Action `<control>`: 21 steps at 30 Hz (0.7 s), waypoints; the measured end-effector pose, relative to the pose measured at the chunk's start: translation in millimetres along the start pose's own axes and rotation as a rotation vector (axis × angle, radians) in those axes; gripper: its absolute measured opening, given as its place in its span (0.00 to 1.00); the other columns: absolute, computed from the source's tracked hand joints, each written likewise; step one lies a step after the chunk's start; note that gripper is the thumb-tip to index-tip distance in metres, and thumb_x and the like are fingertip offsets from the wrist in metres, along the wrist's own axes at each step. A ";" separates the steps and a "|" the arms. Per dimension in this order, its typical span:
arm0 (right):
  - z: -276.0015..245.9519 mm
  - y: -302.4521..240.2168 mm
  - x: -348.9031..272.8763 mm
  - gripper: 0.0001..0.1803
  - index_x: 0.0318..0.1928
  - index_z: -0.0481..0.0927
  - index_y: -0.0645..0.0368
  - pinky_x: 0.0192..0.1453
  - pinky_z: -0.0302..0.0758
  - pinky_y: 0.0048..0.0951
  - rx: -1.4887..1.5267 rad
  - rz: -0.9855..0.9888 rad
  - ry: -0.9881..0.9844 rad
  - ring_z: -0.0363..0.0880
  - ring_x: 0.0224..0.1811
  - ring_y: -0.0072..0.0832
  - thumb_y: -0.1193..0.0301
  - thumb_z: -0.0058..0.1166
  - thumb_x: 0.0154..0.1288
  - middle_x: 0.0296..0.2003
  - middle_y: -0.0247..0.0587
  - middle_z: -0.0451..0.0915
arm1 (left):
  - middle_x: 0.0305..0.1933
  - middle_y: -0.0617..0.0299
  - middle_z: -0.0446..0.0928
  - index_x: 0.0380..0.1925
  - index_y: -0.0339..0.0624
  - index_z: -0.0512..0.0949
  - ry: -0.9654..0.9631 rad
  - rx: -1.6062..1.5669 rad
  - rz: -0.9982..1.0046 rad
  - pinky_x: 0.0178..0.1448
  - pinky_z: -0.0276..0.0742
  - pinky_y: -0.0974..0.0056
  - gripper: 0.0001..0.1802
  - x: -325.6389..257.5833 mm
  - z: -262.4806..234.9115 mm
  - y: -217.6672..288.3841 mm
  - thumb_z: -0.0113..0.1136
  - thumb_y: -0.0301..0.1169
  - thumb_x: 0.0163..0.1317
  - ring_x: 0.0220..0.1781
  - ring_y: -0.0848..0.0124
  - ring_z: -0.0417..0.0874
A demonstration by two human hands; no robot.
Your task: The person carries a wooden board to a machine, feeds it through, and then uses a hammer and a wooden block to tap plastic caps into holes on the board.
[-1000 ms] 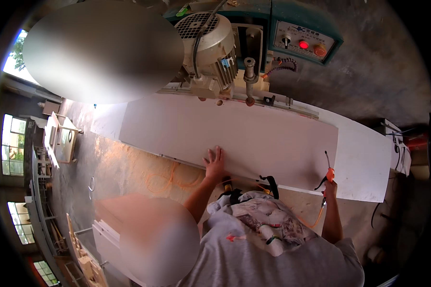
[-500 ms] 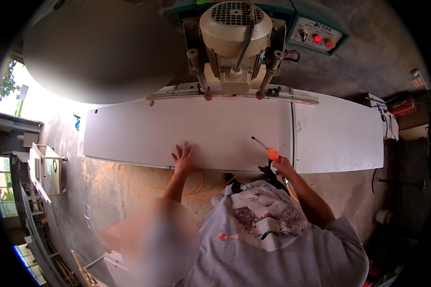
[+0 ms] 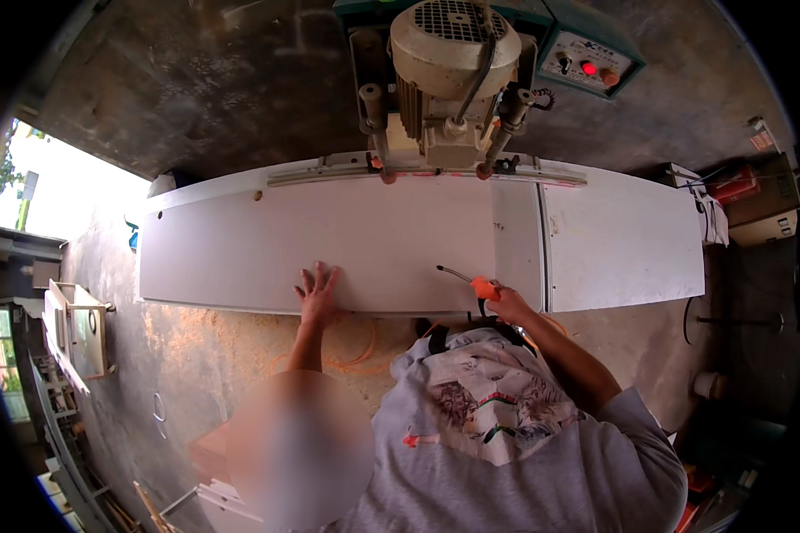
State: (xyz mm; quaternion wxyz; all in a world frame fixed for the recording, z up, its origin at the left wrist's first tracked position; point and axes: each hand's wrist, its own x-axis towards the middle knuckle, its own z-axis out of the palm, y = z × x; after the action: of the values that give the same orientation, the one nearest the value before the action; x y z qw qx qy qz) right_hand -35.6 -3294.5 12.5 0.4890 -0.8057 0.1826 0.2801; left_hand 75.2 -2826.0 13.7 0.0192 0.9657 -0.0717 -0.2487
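Note:
My left hand [image 3: 318, 298] lies flat with fingers spread on the near edge of a long pale panel [image 3: 240, 240]. The panel rests on a white worktable [image 3: 631, 240] and has two small round holes towards its far left. In my right hand [image 3: 510, 306] is an orange air blow gun [image 3: 484, 287], the fingers wrapped round its handle. Its thin dark nozzle hangs over the right part of the panel and points left and away from me. The trigger is mostly hidden by my hand.
A drilling machine with a beige motor [image 3: 453, 53] stands over the table's far edge, along a metal fence [image 3: 329, 175]. Its green control box [image 3: 590, 60] shows a lit red light. An orange hose [image 3: 364, 351] and sawdust lie on the floor. At the left stands a wheeled cart [image 3: 87, 329].
The panel has slid left along the table, baring a strip of tabletop beside its right end. My left hand has gone left with it, and the blow gun in my right hand has also shifted left.

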 end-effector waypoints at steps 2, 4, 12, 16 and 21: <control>3.9 15.6 6.8 0.35 0.70 0.72 0.54 0.23 0.76 0.32 -0.054 -0.123 0.037 0.79 0.19 0.29 0.64 0.58 0.60 0.30 0.42 0.82 | 0.89 0.58 0.34 0.82 0.71 0.49 -0.002 -0.008 0.003 0.79 0.42 0.21 0.70 0.5 -2.6 -2.0 0.85 0.51 0.40 0.87 0.36 0.33; 15.8 66.2 32.3 0.37 0.72 0.70 0.53 0.30 0.81 0.35 -0.194 -0.387 0.172 0.83 0.26 0.33 0.63 0.58 0.60 0.35 0.46 0.84 | 0.89 0.59 0.34 0.82 0.71 0.49 -0.004 -0.022 0.023 0.78 0.42 0.20 0.71 7.6 -4.1 -1.4 0.85 0.51 0.40 0.87 0.36 0.33; 23.1 42.9 22.1 0.48 0.73 0.63 0.69 0.63 0.77 0.37 -0.161 -0.168 0.027 0.84 0.56 0.45 0.56 0.62 0.57 0.54 0.56 0.84 | 0.89 0.61 0.32 0.83 0.72 0.47 0.019 0.007 0.023 0.77 0.44 0.18 0.72 9.0 16.6 -15.1 0.84 0.53 0.39 0.87 0.36 0.34; 29.9 53.8 24.4 0.54 0.76 0.57 0.72 0.64 0.77 0.37 -0.257 -0.156 0.014 0.83 0.59 0.45 0.55 0.63 0.55 0.57 0.58 0.82 | 0.89 0.62 0.34 0.82 0.72 0.49 0.003 0.014 0.023 0.76 0.45 0.17 0.70 8.6 23.2 -13.3 0.84 0.52 0.40 0.86 0.35 0.35; 25.9 47.5 25.6 0.52 0.78 0.54 0.67 0.65 0.76 0.37 -0.264 -0.133 -0.008 0.83 0.59 0.46 0.59 0.61 0.58 0.57 0.57 0.82 | 0.89 0.63 0.38 0.81 0.71 0.53 0.072 -0.001 0.063 0.75 0.47 0.16 0.66 3.9 26.3 -18.9 0.84 0.50 0.41 0.85 0.32 0.38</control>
State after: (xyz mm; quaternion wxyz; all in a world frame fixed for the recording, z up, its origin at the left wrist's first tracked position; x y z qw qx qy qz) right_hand -49.8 -3293.6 -45.7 0.3970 -0.8721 0.0885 0.2720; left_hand 68.4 -2808.0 -12.5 0.0298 0.9714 -0.1010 -0.2130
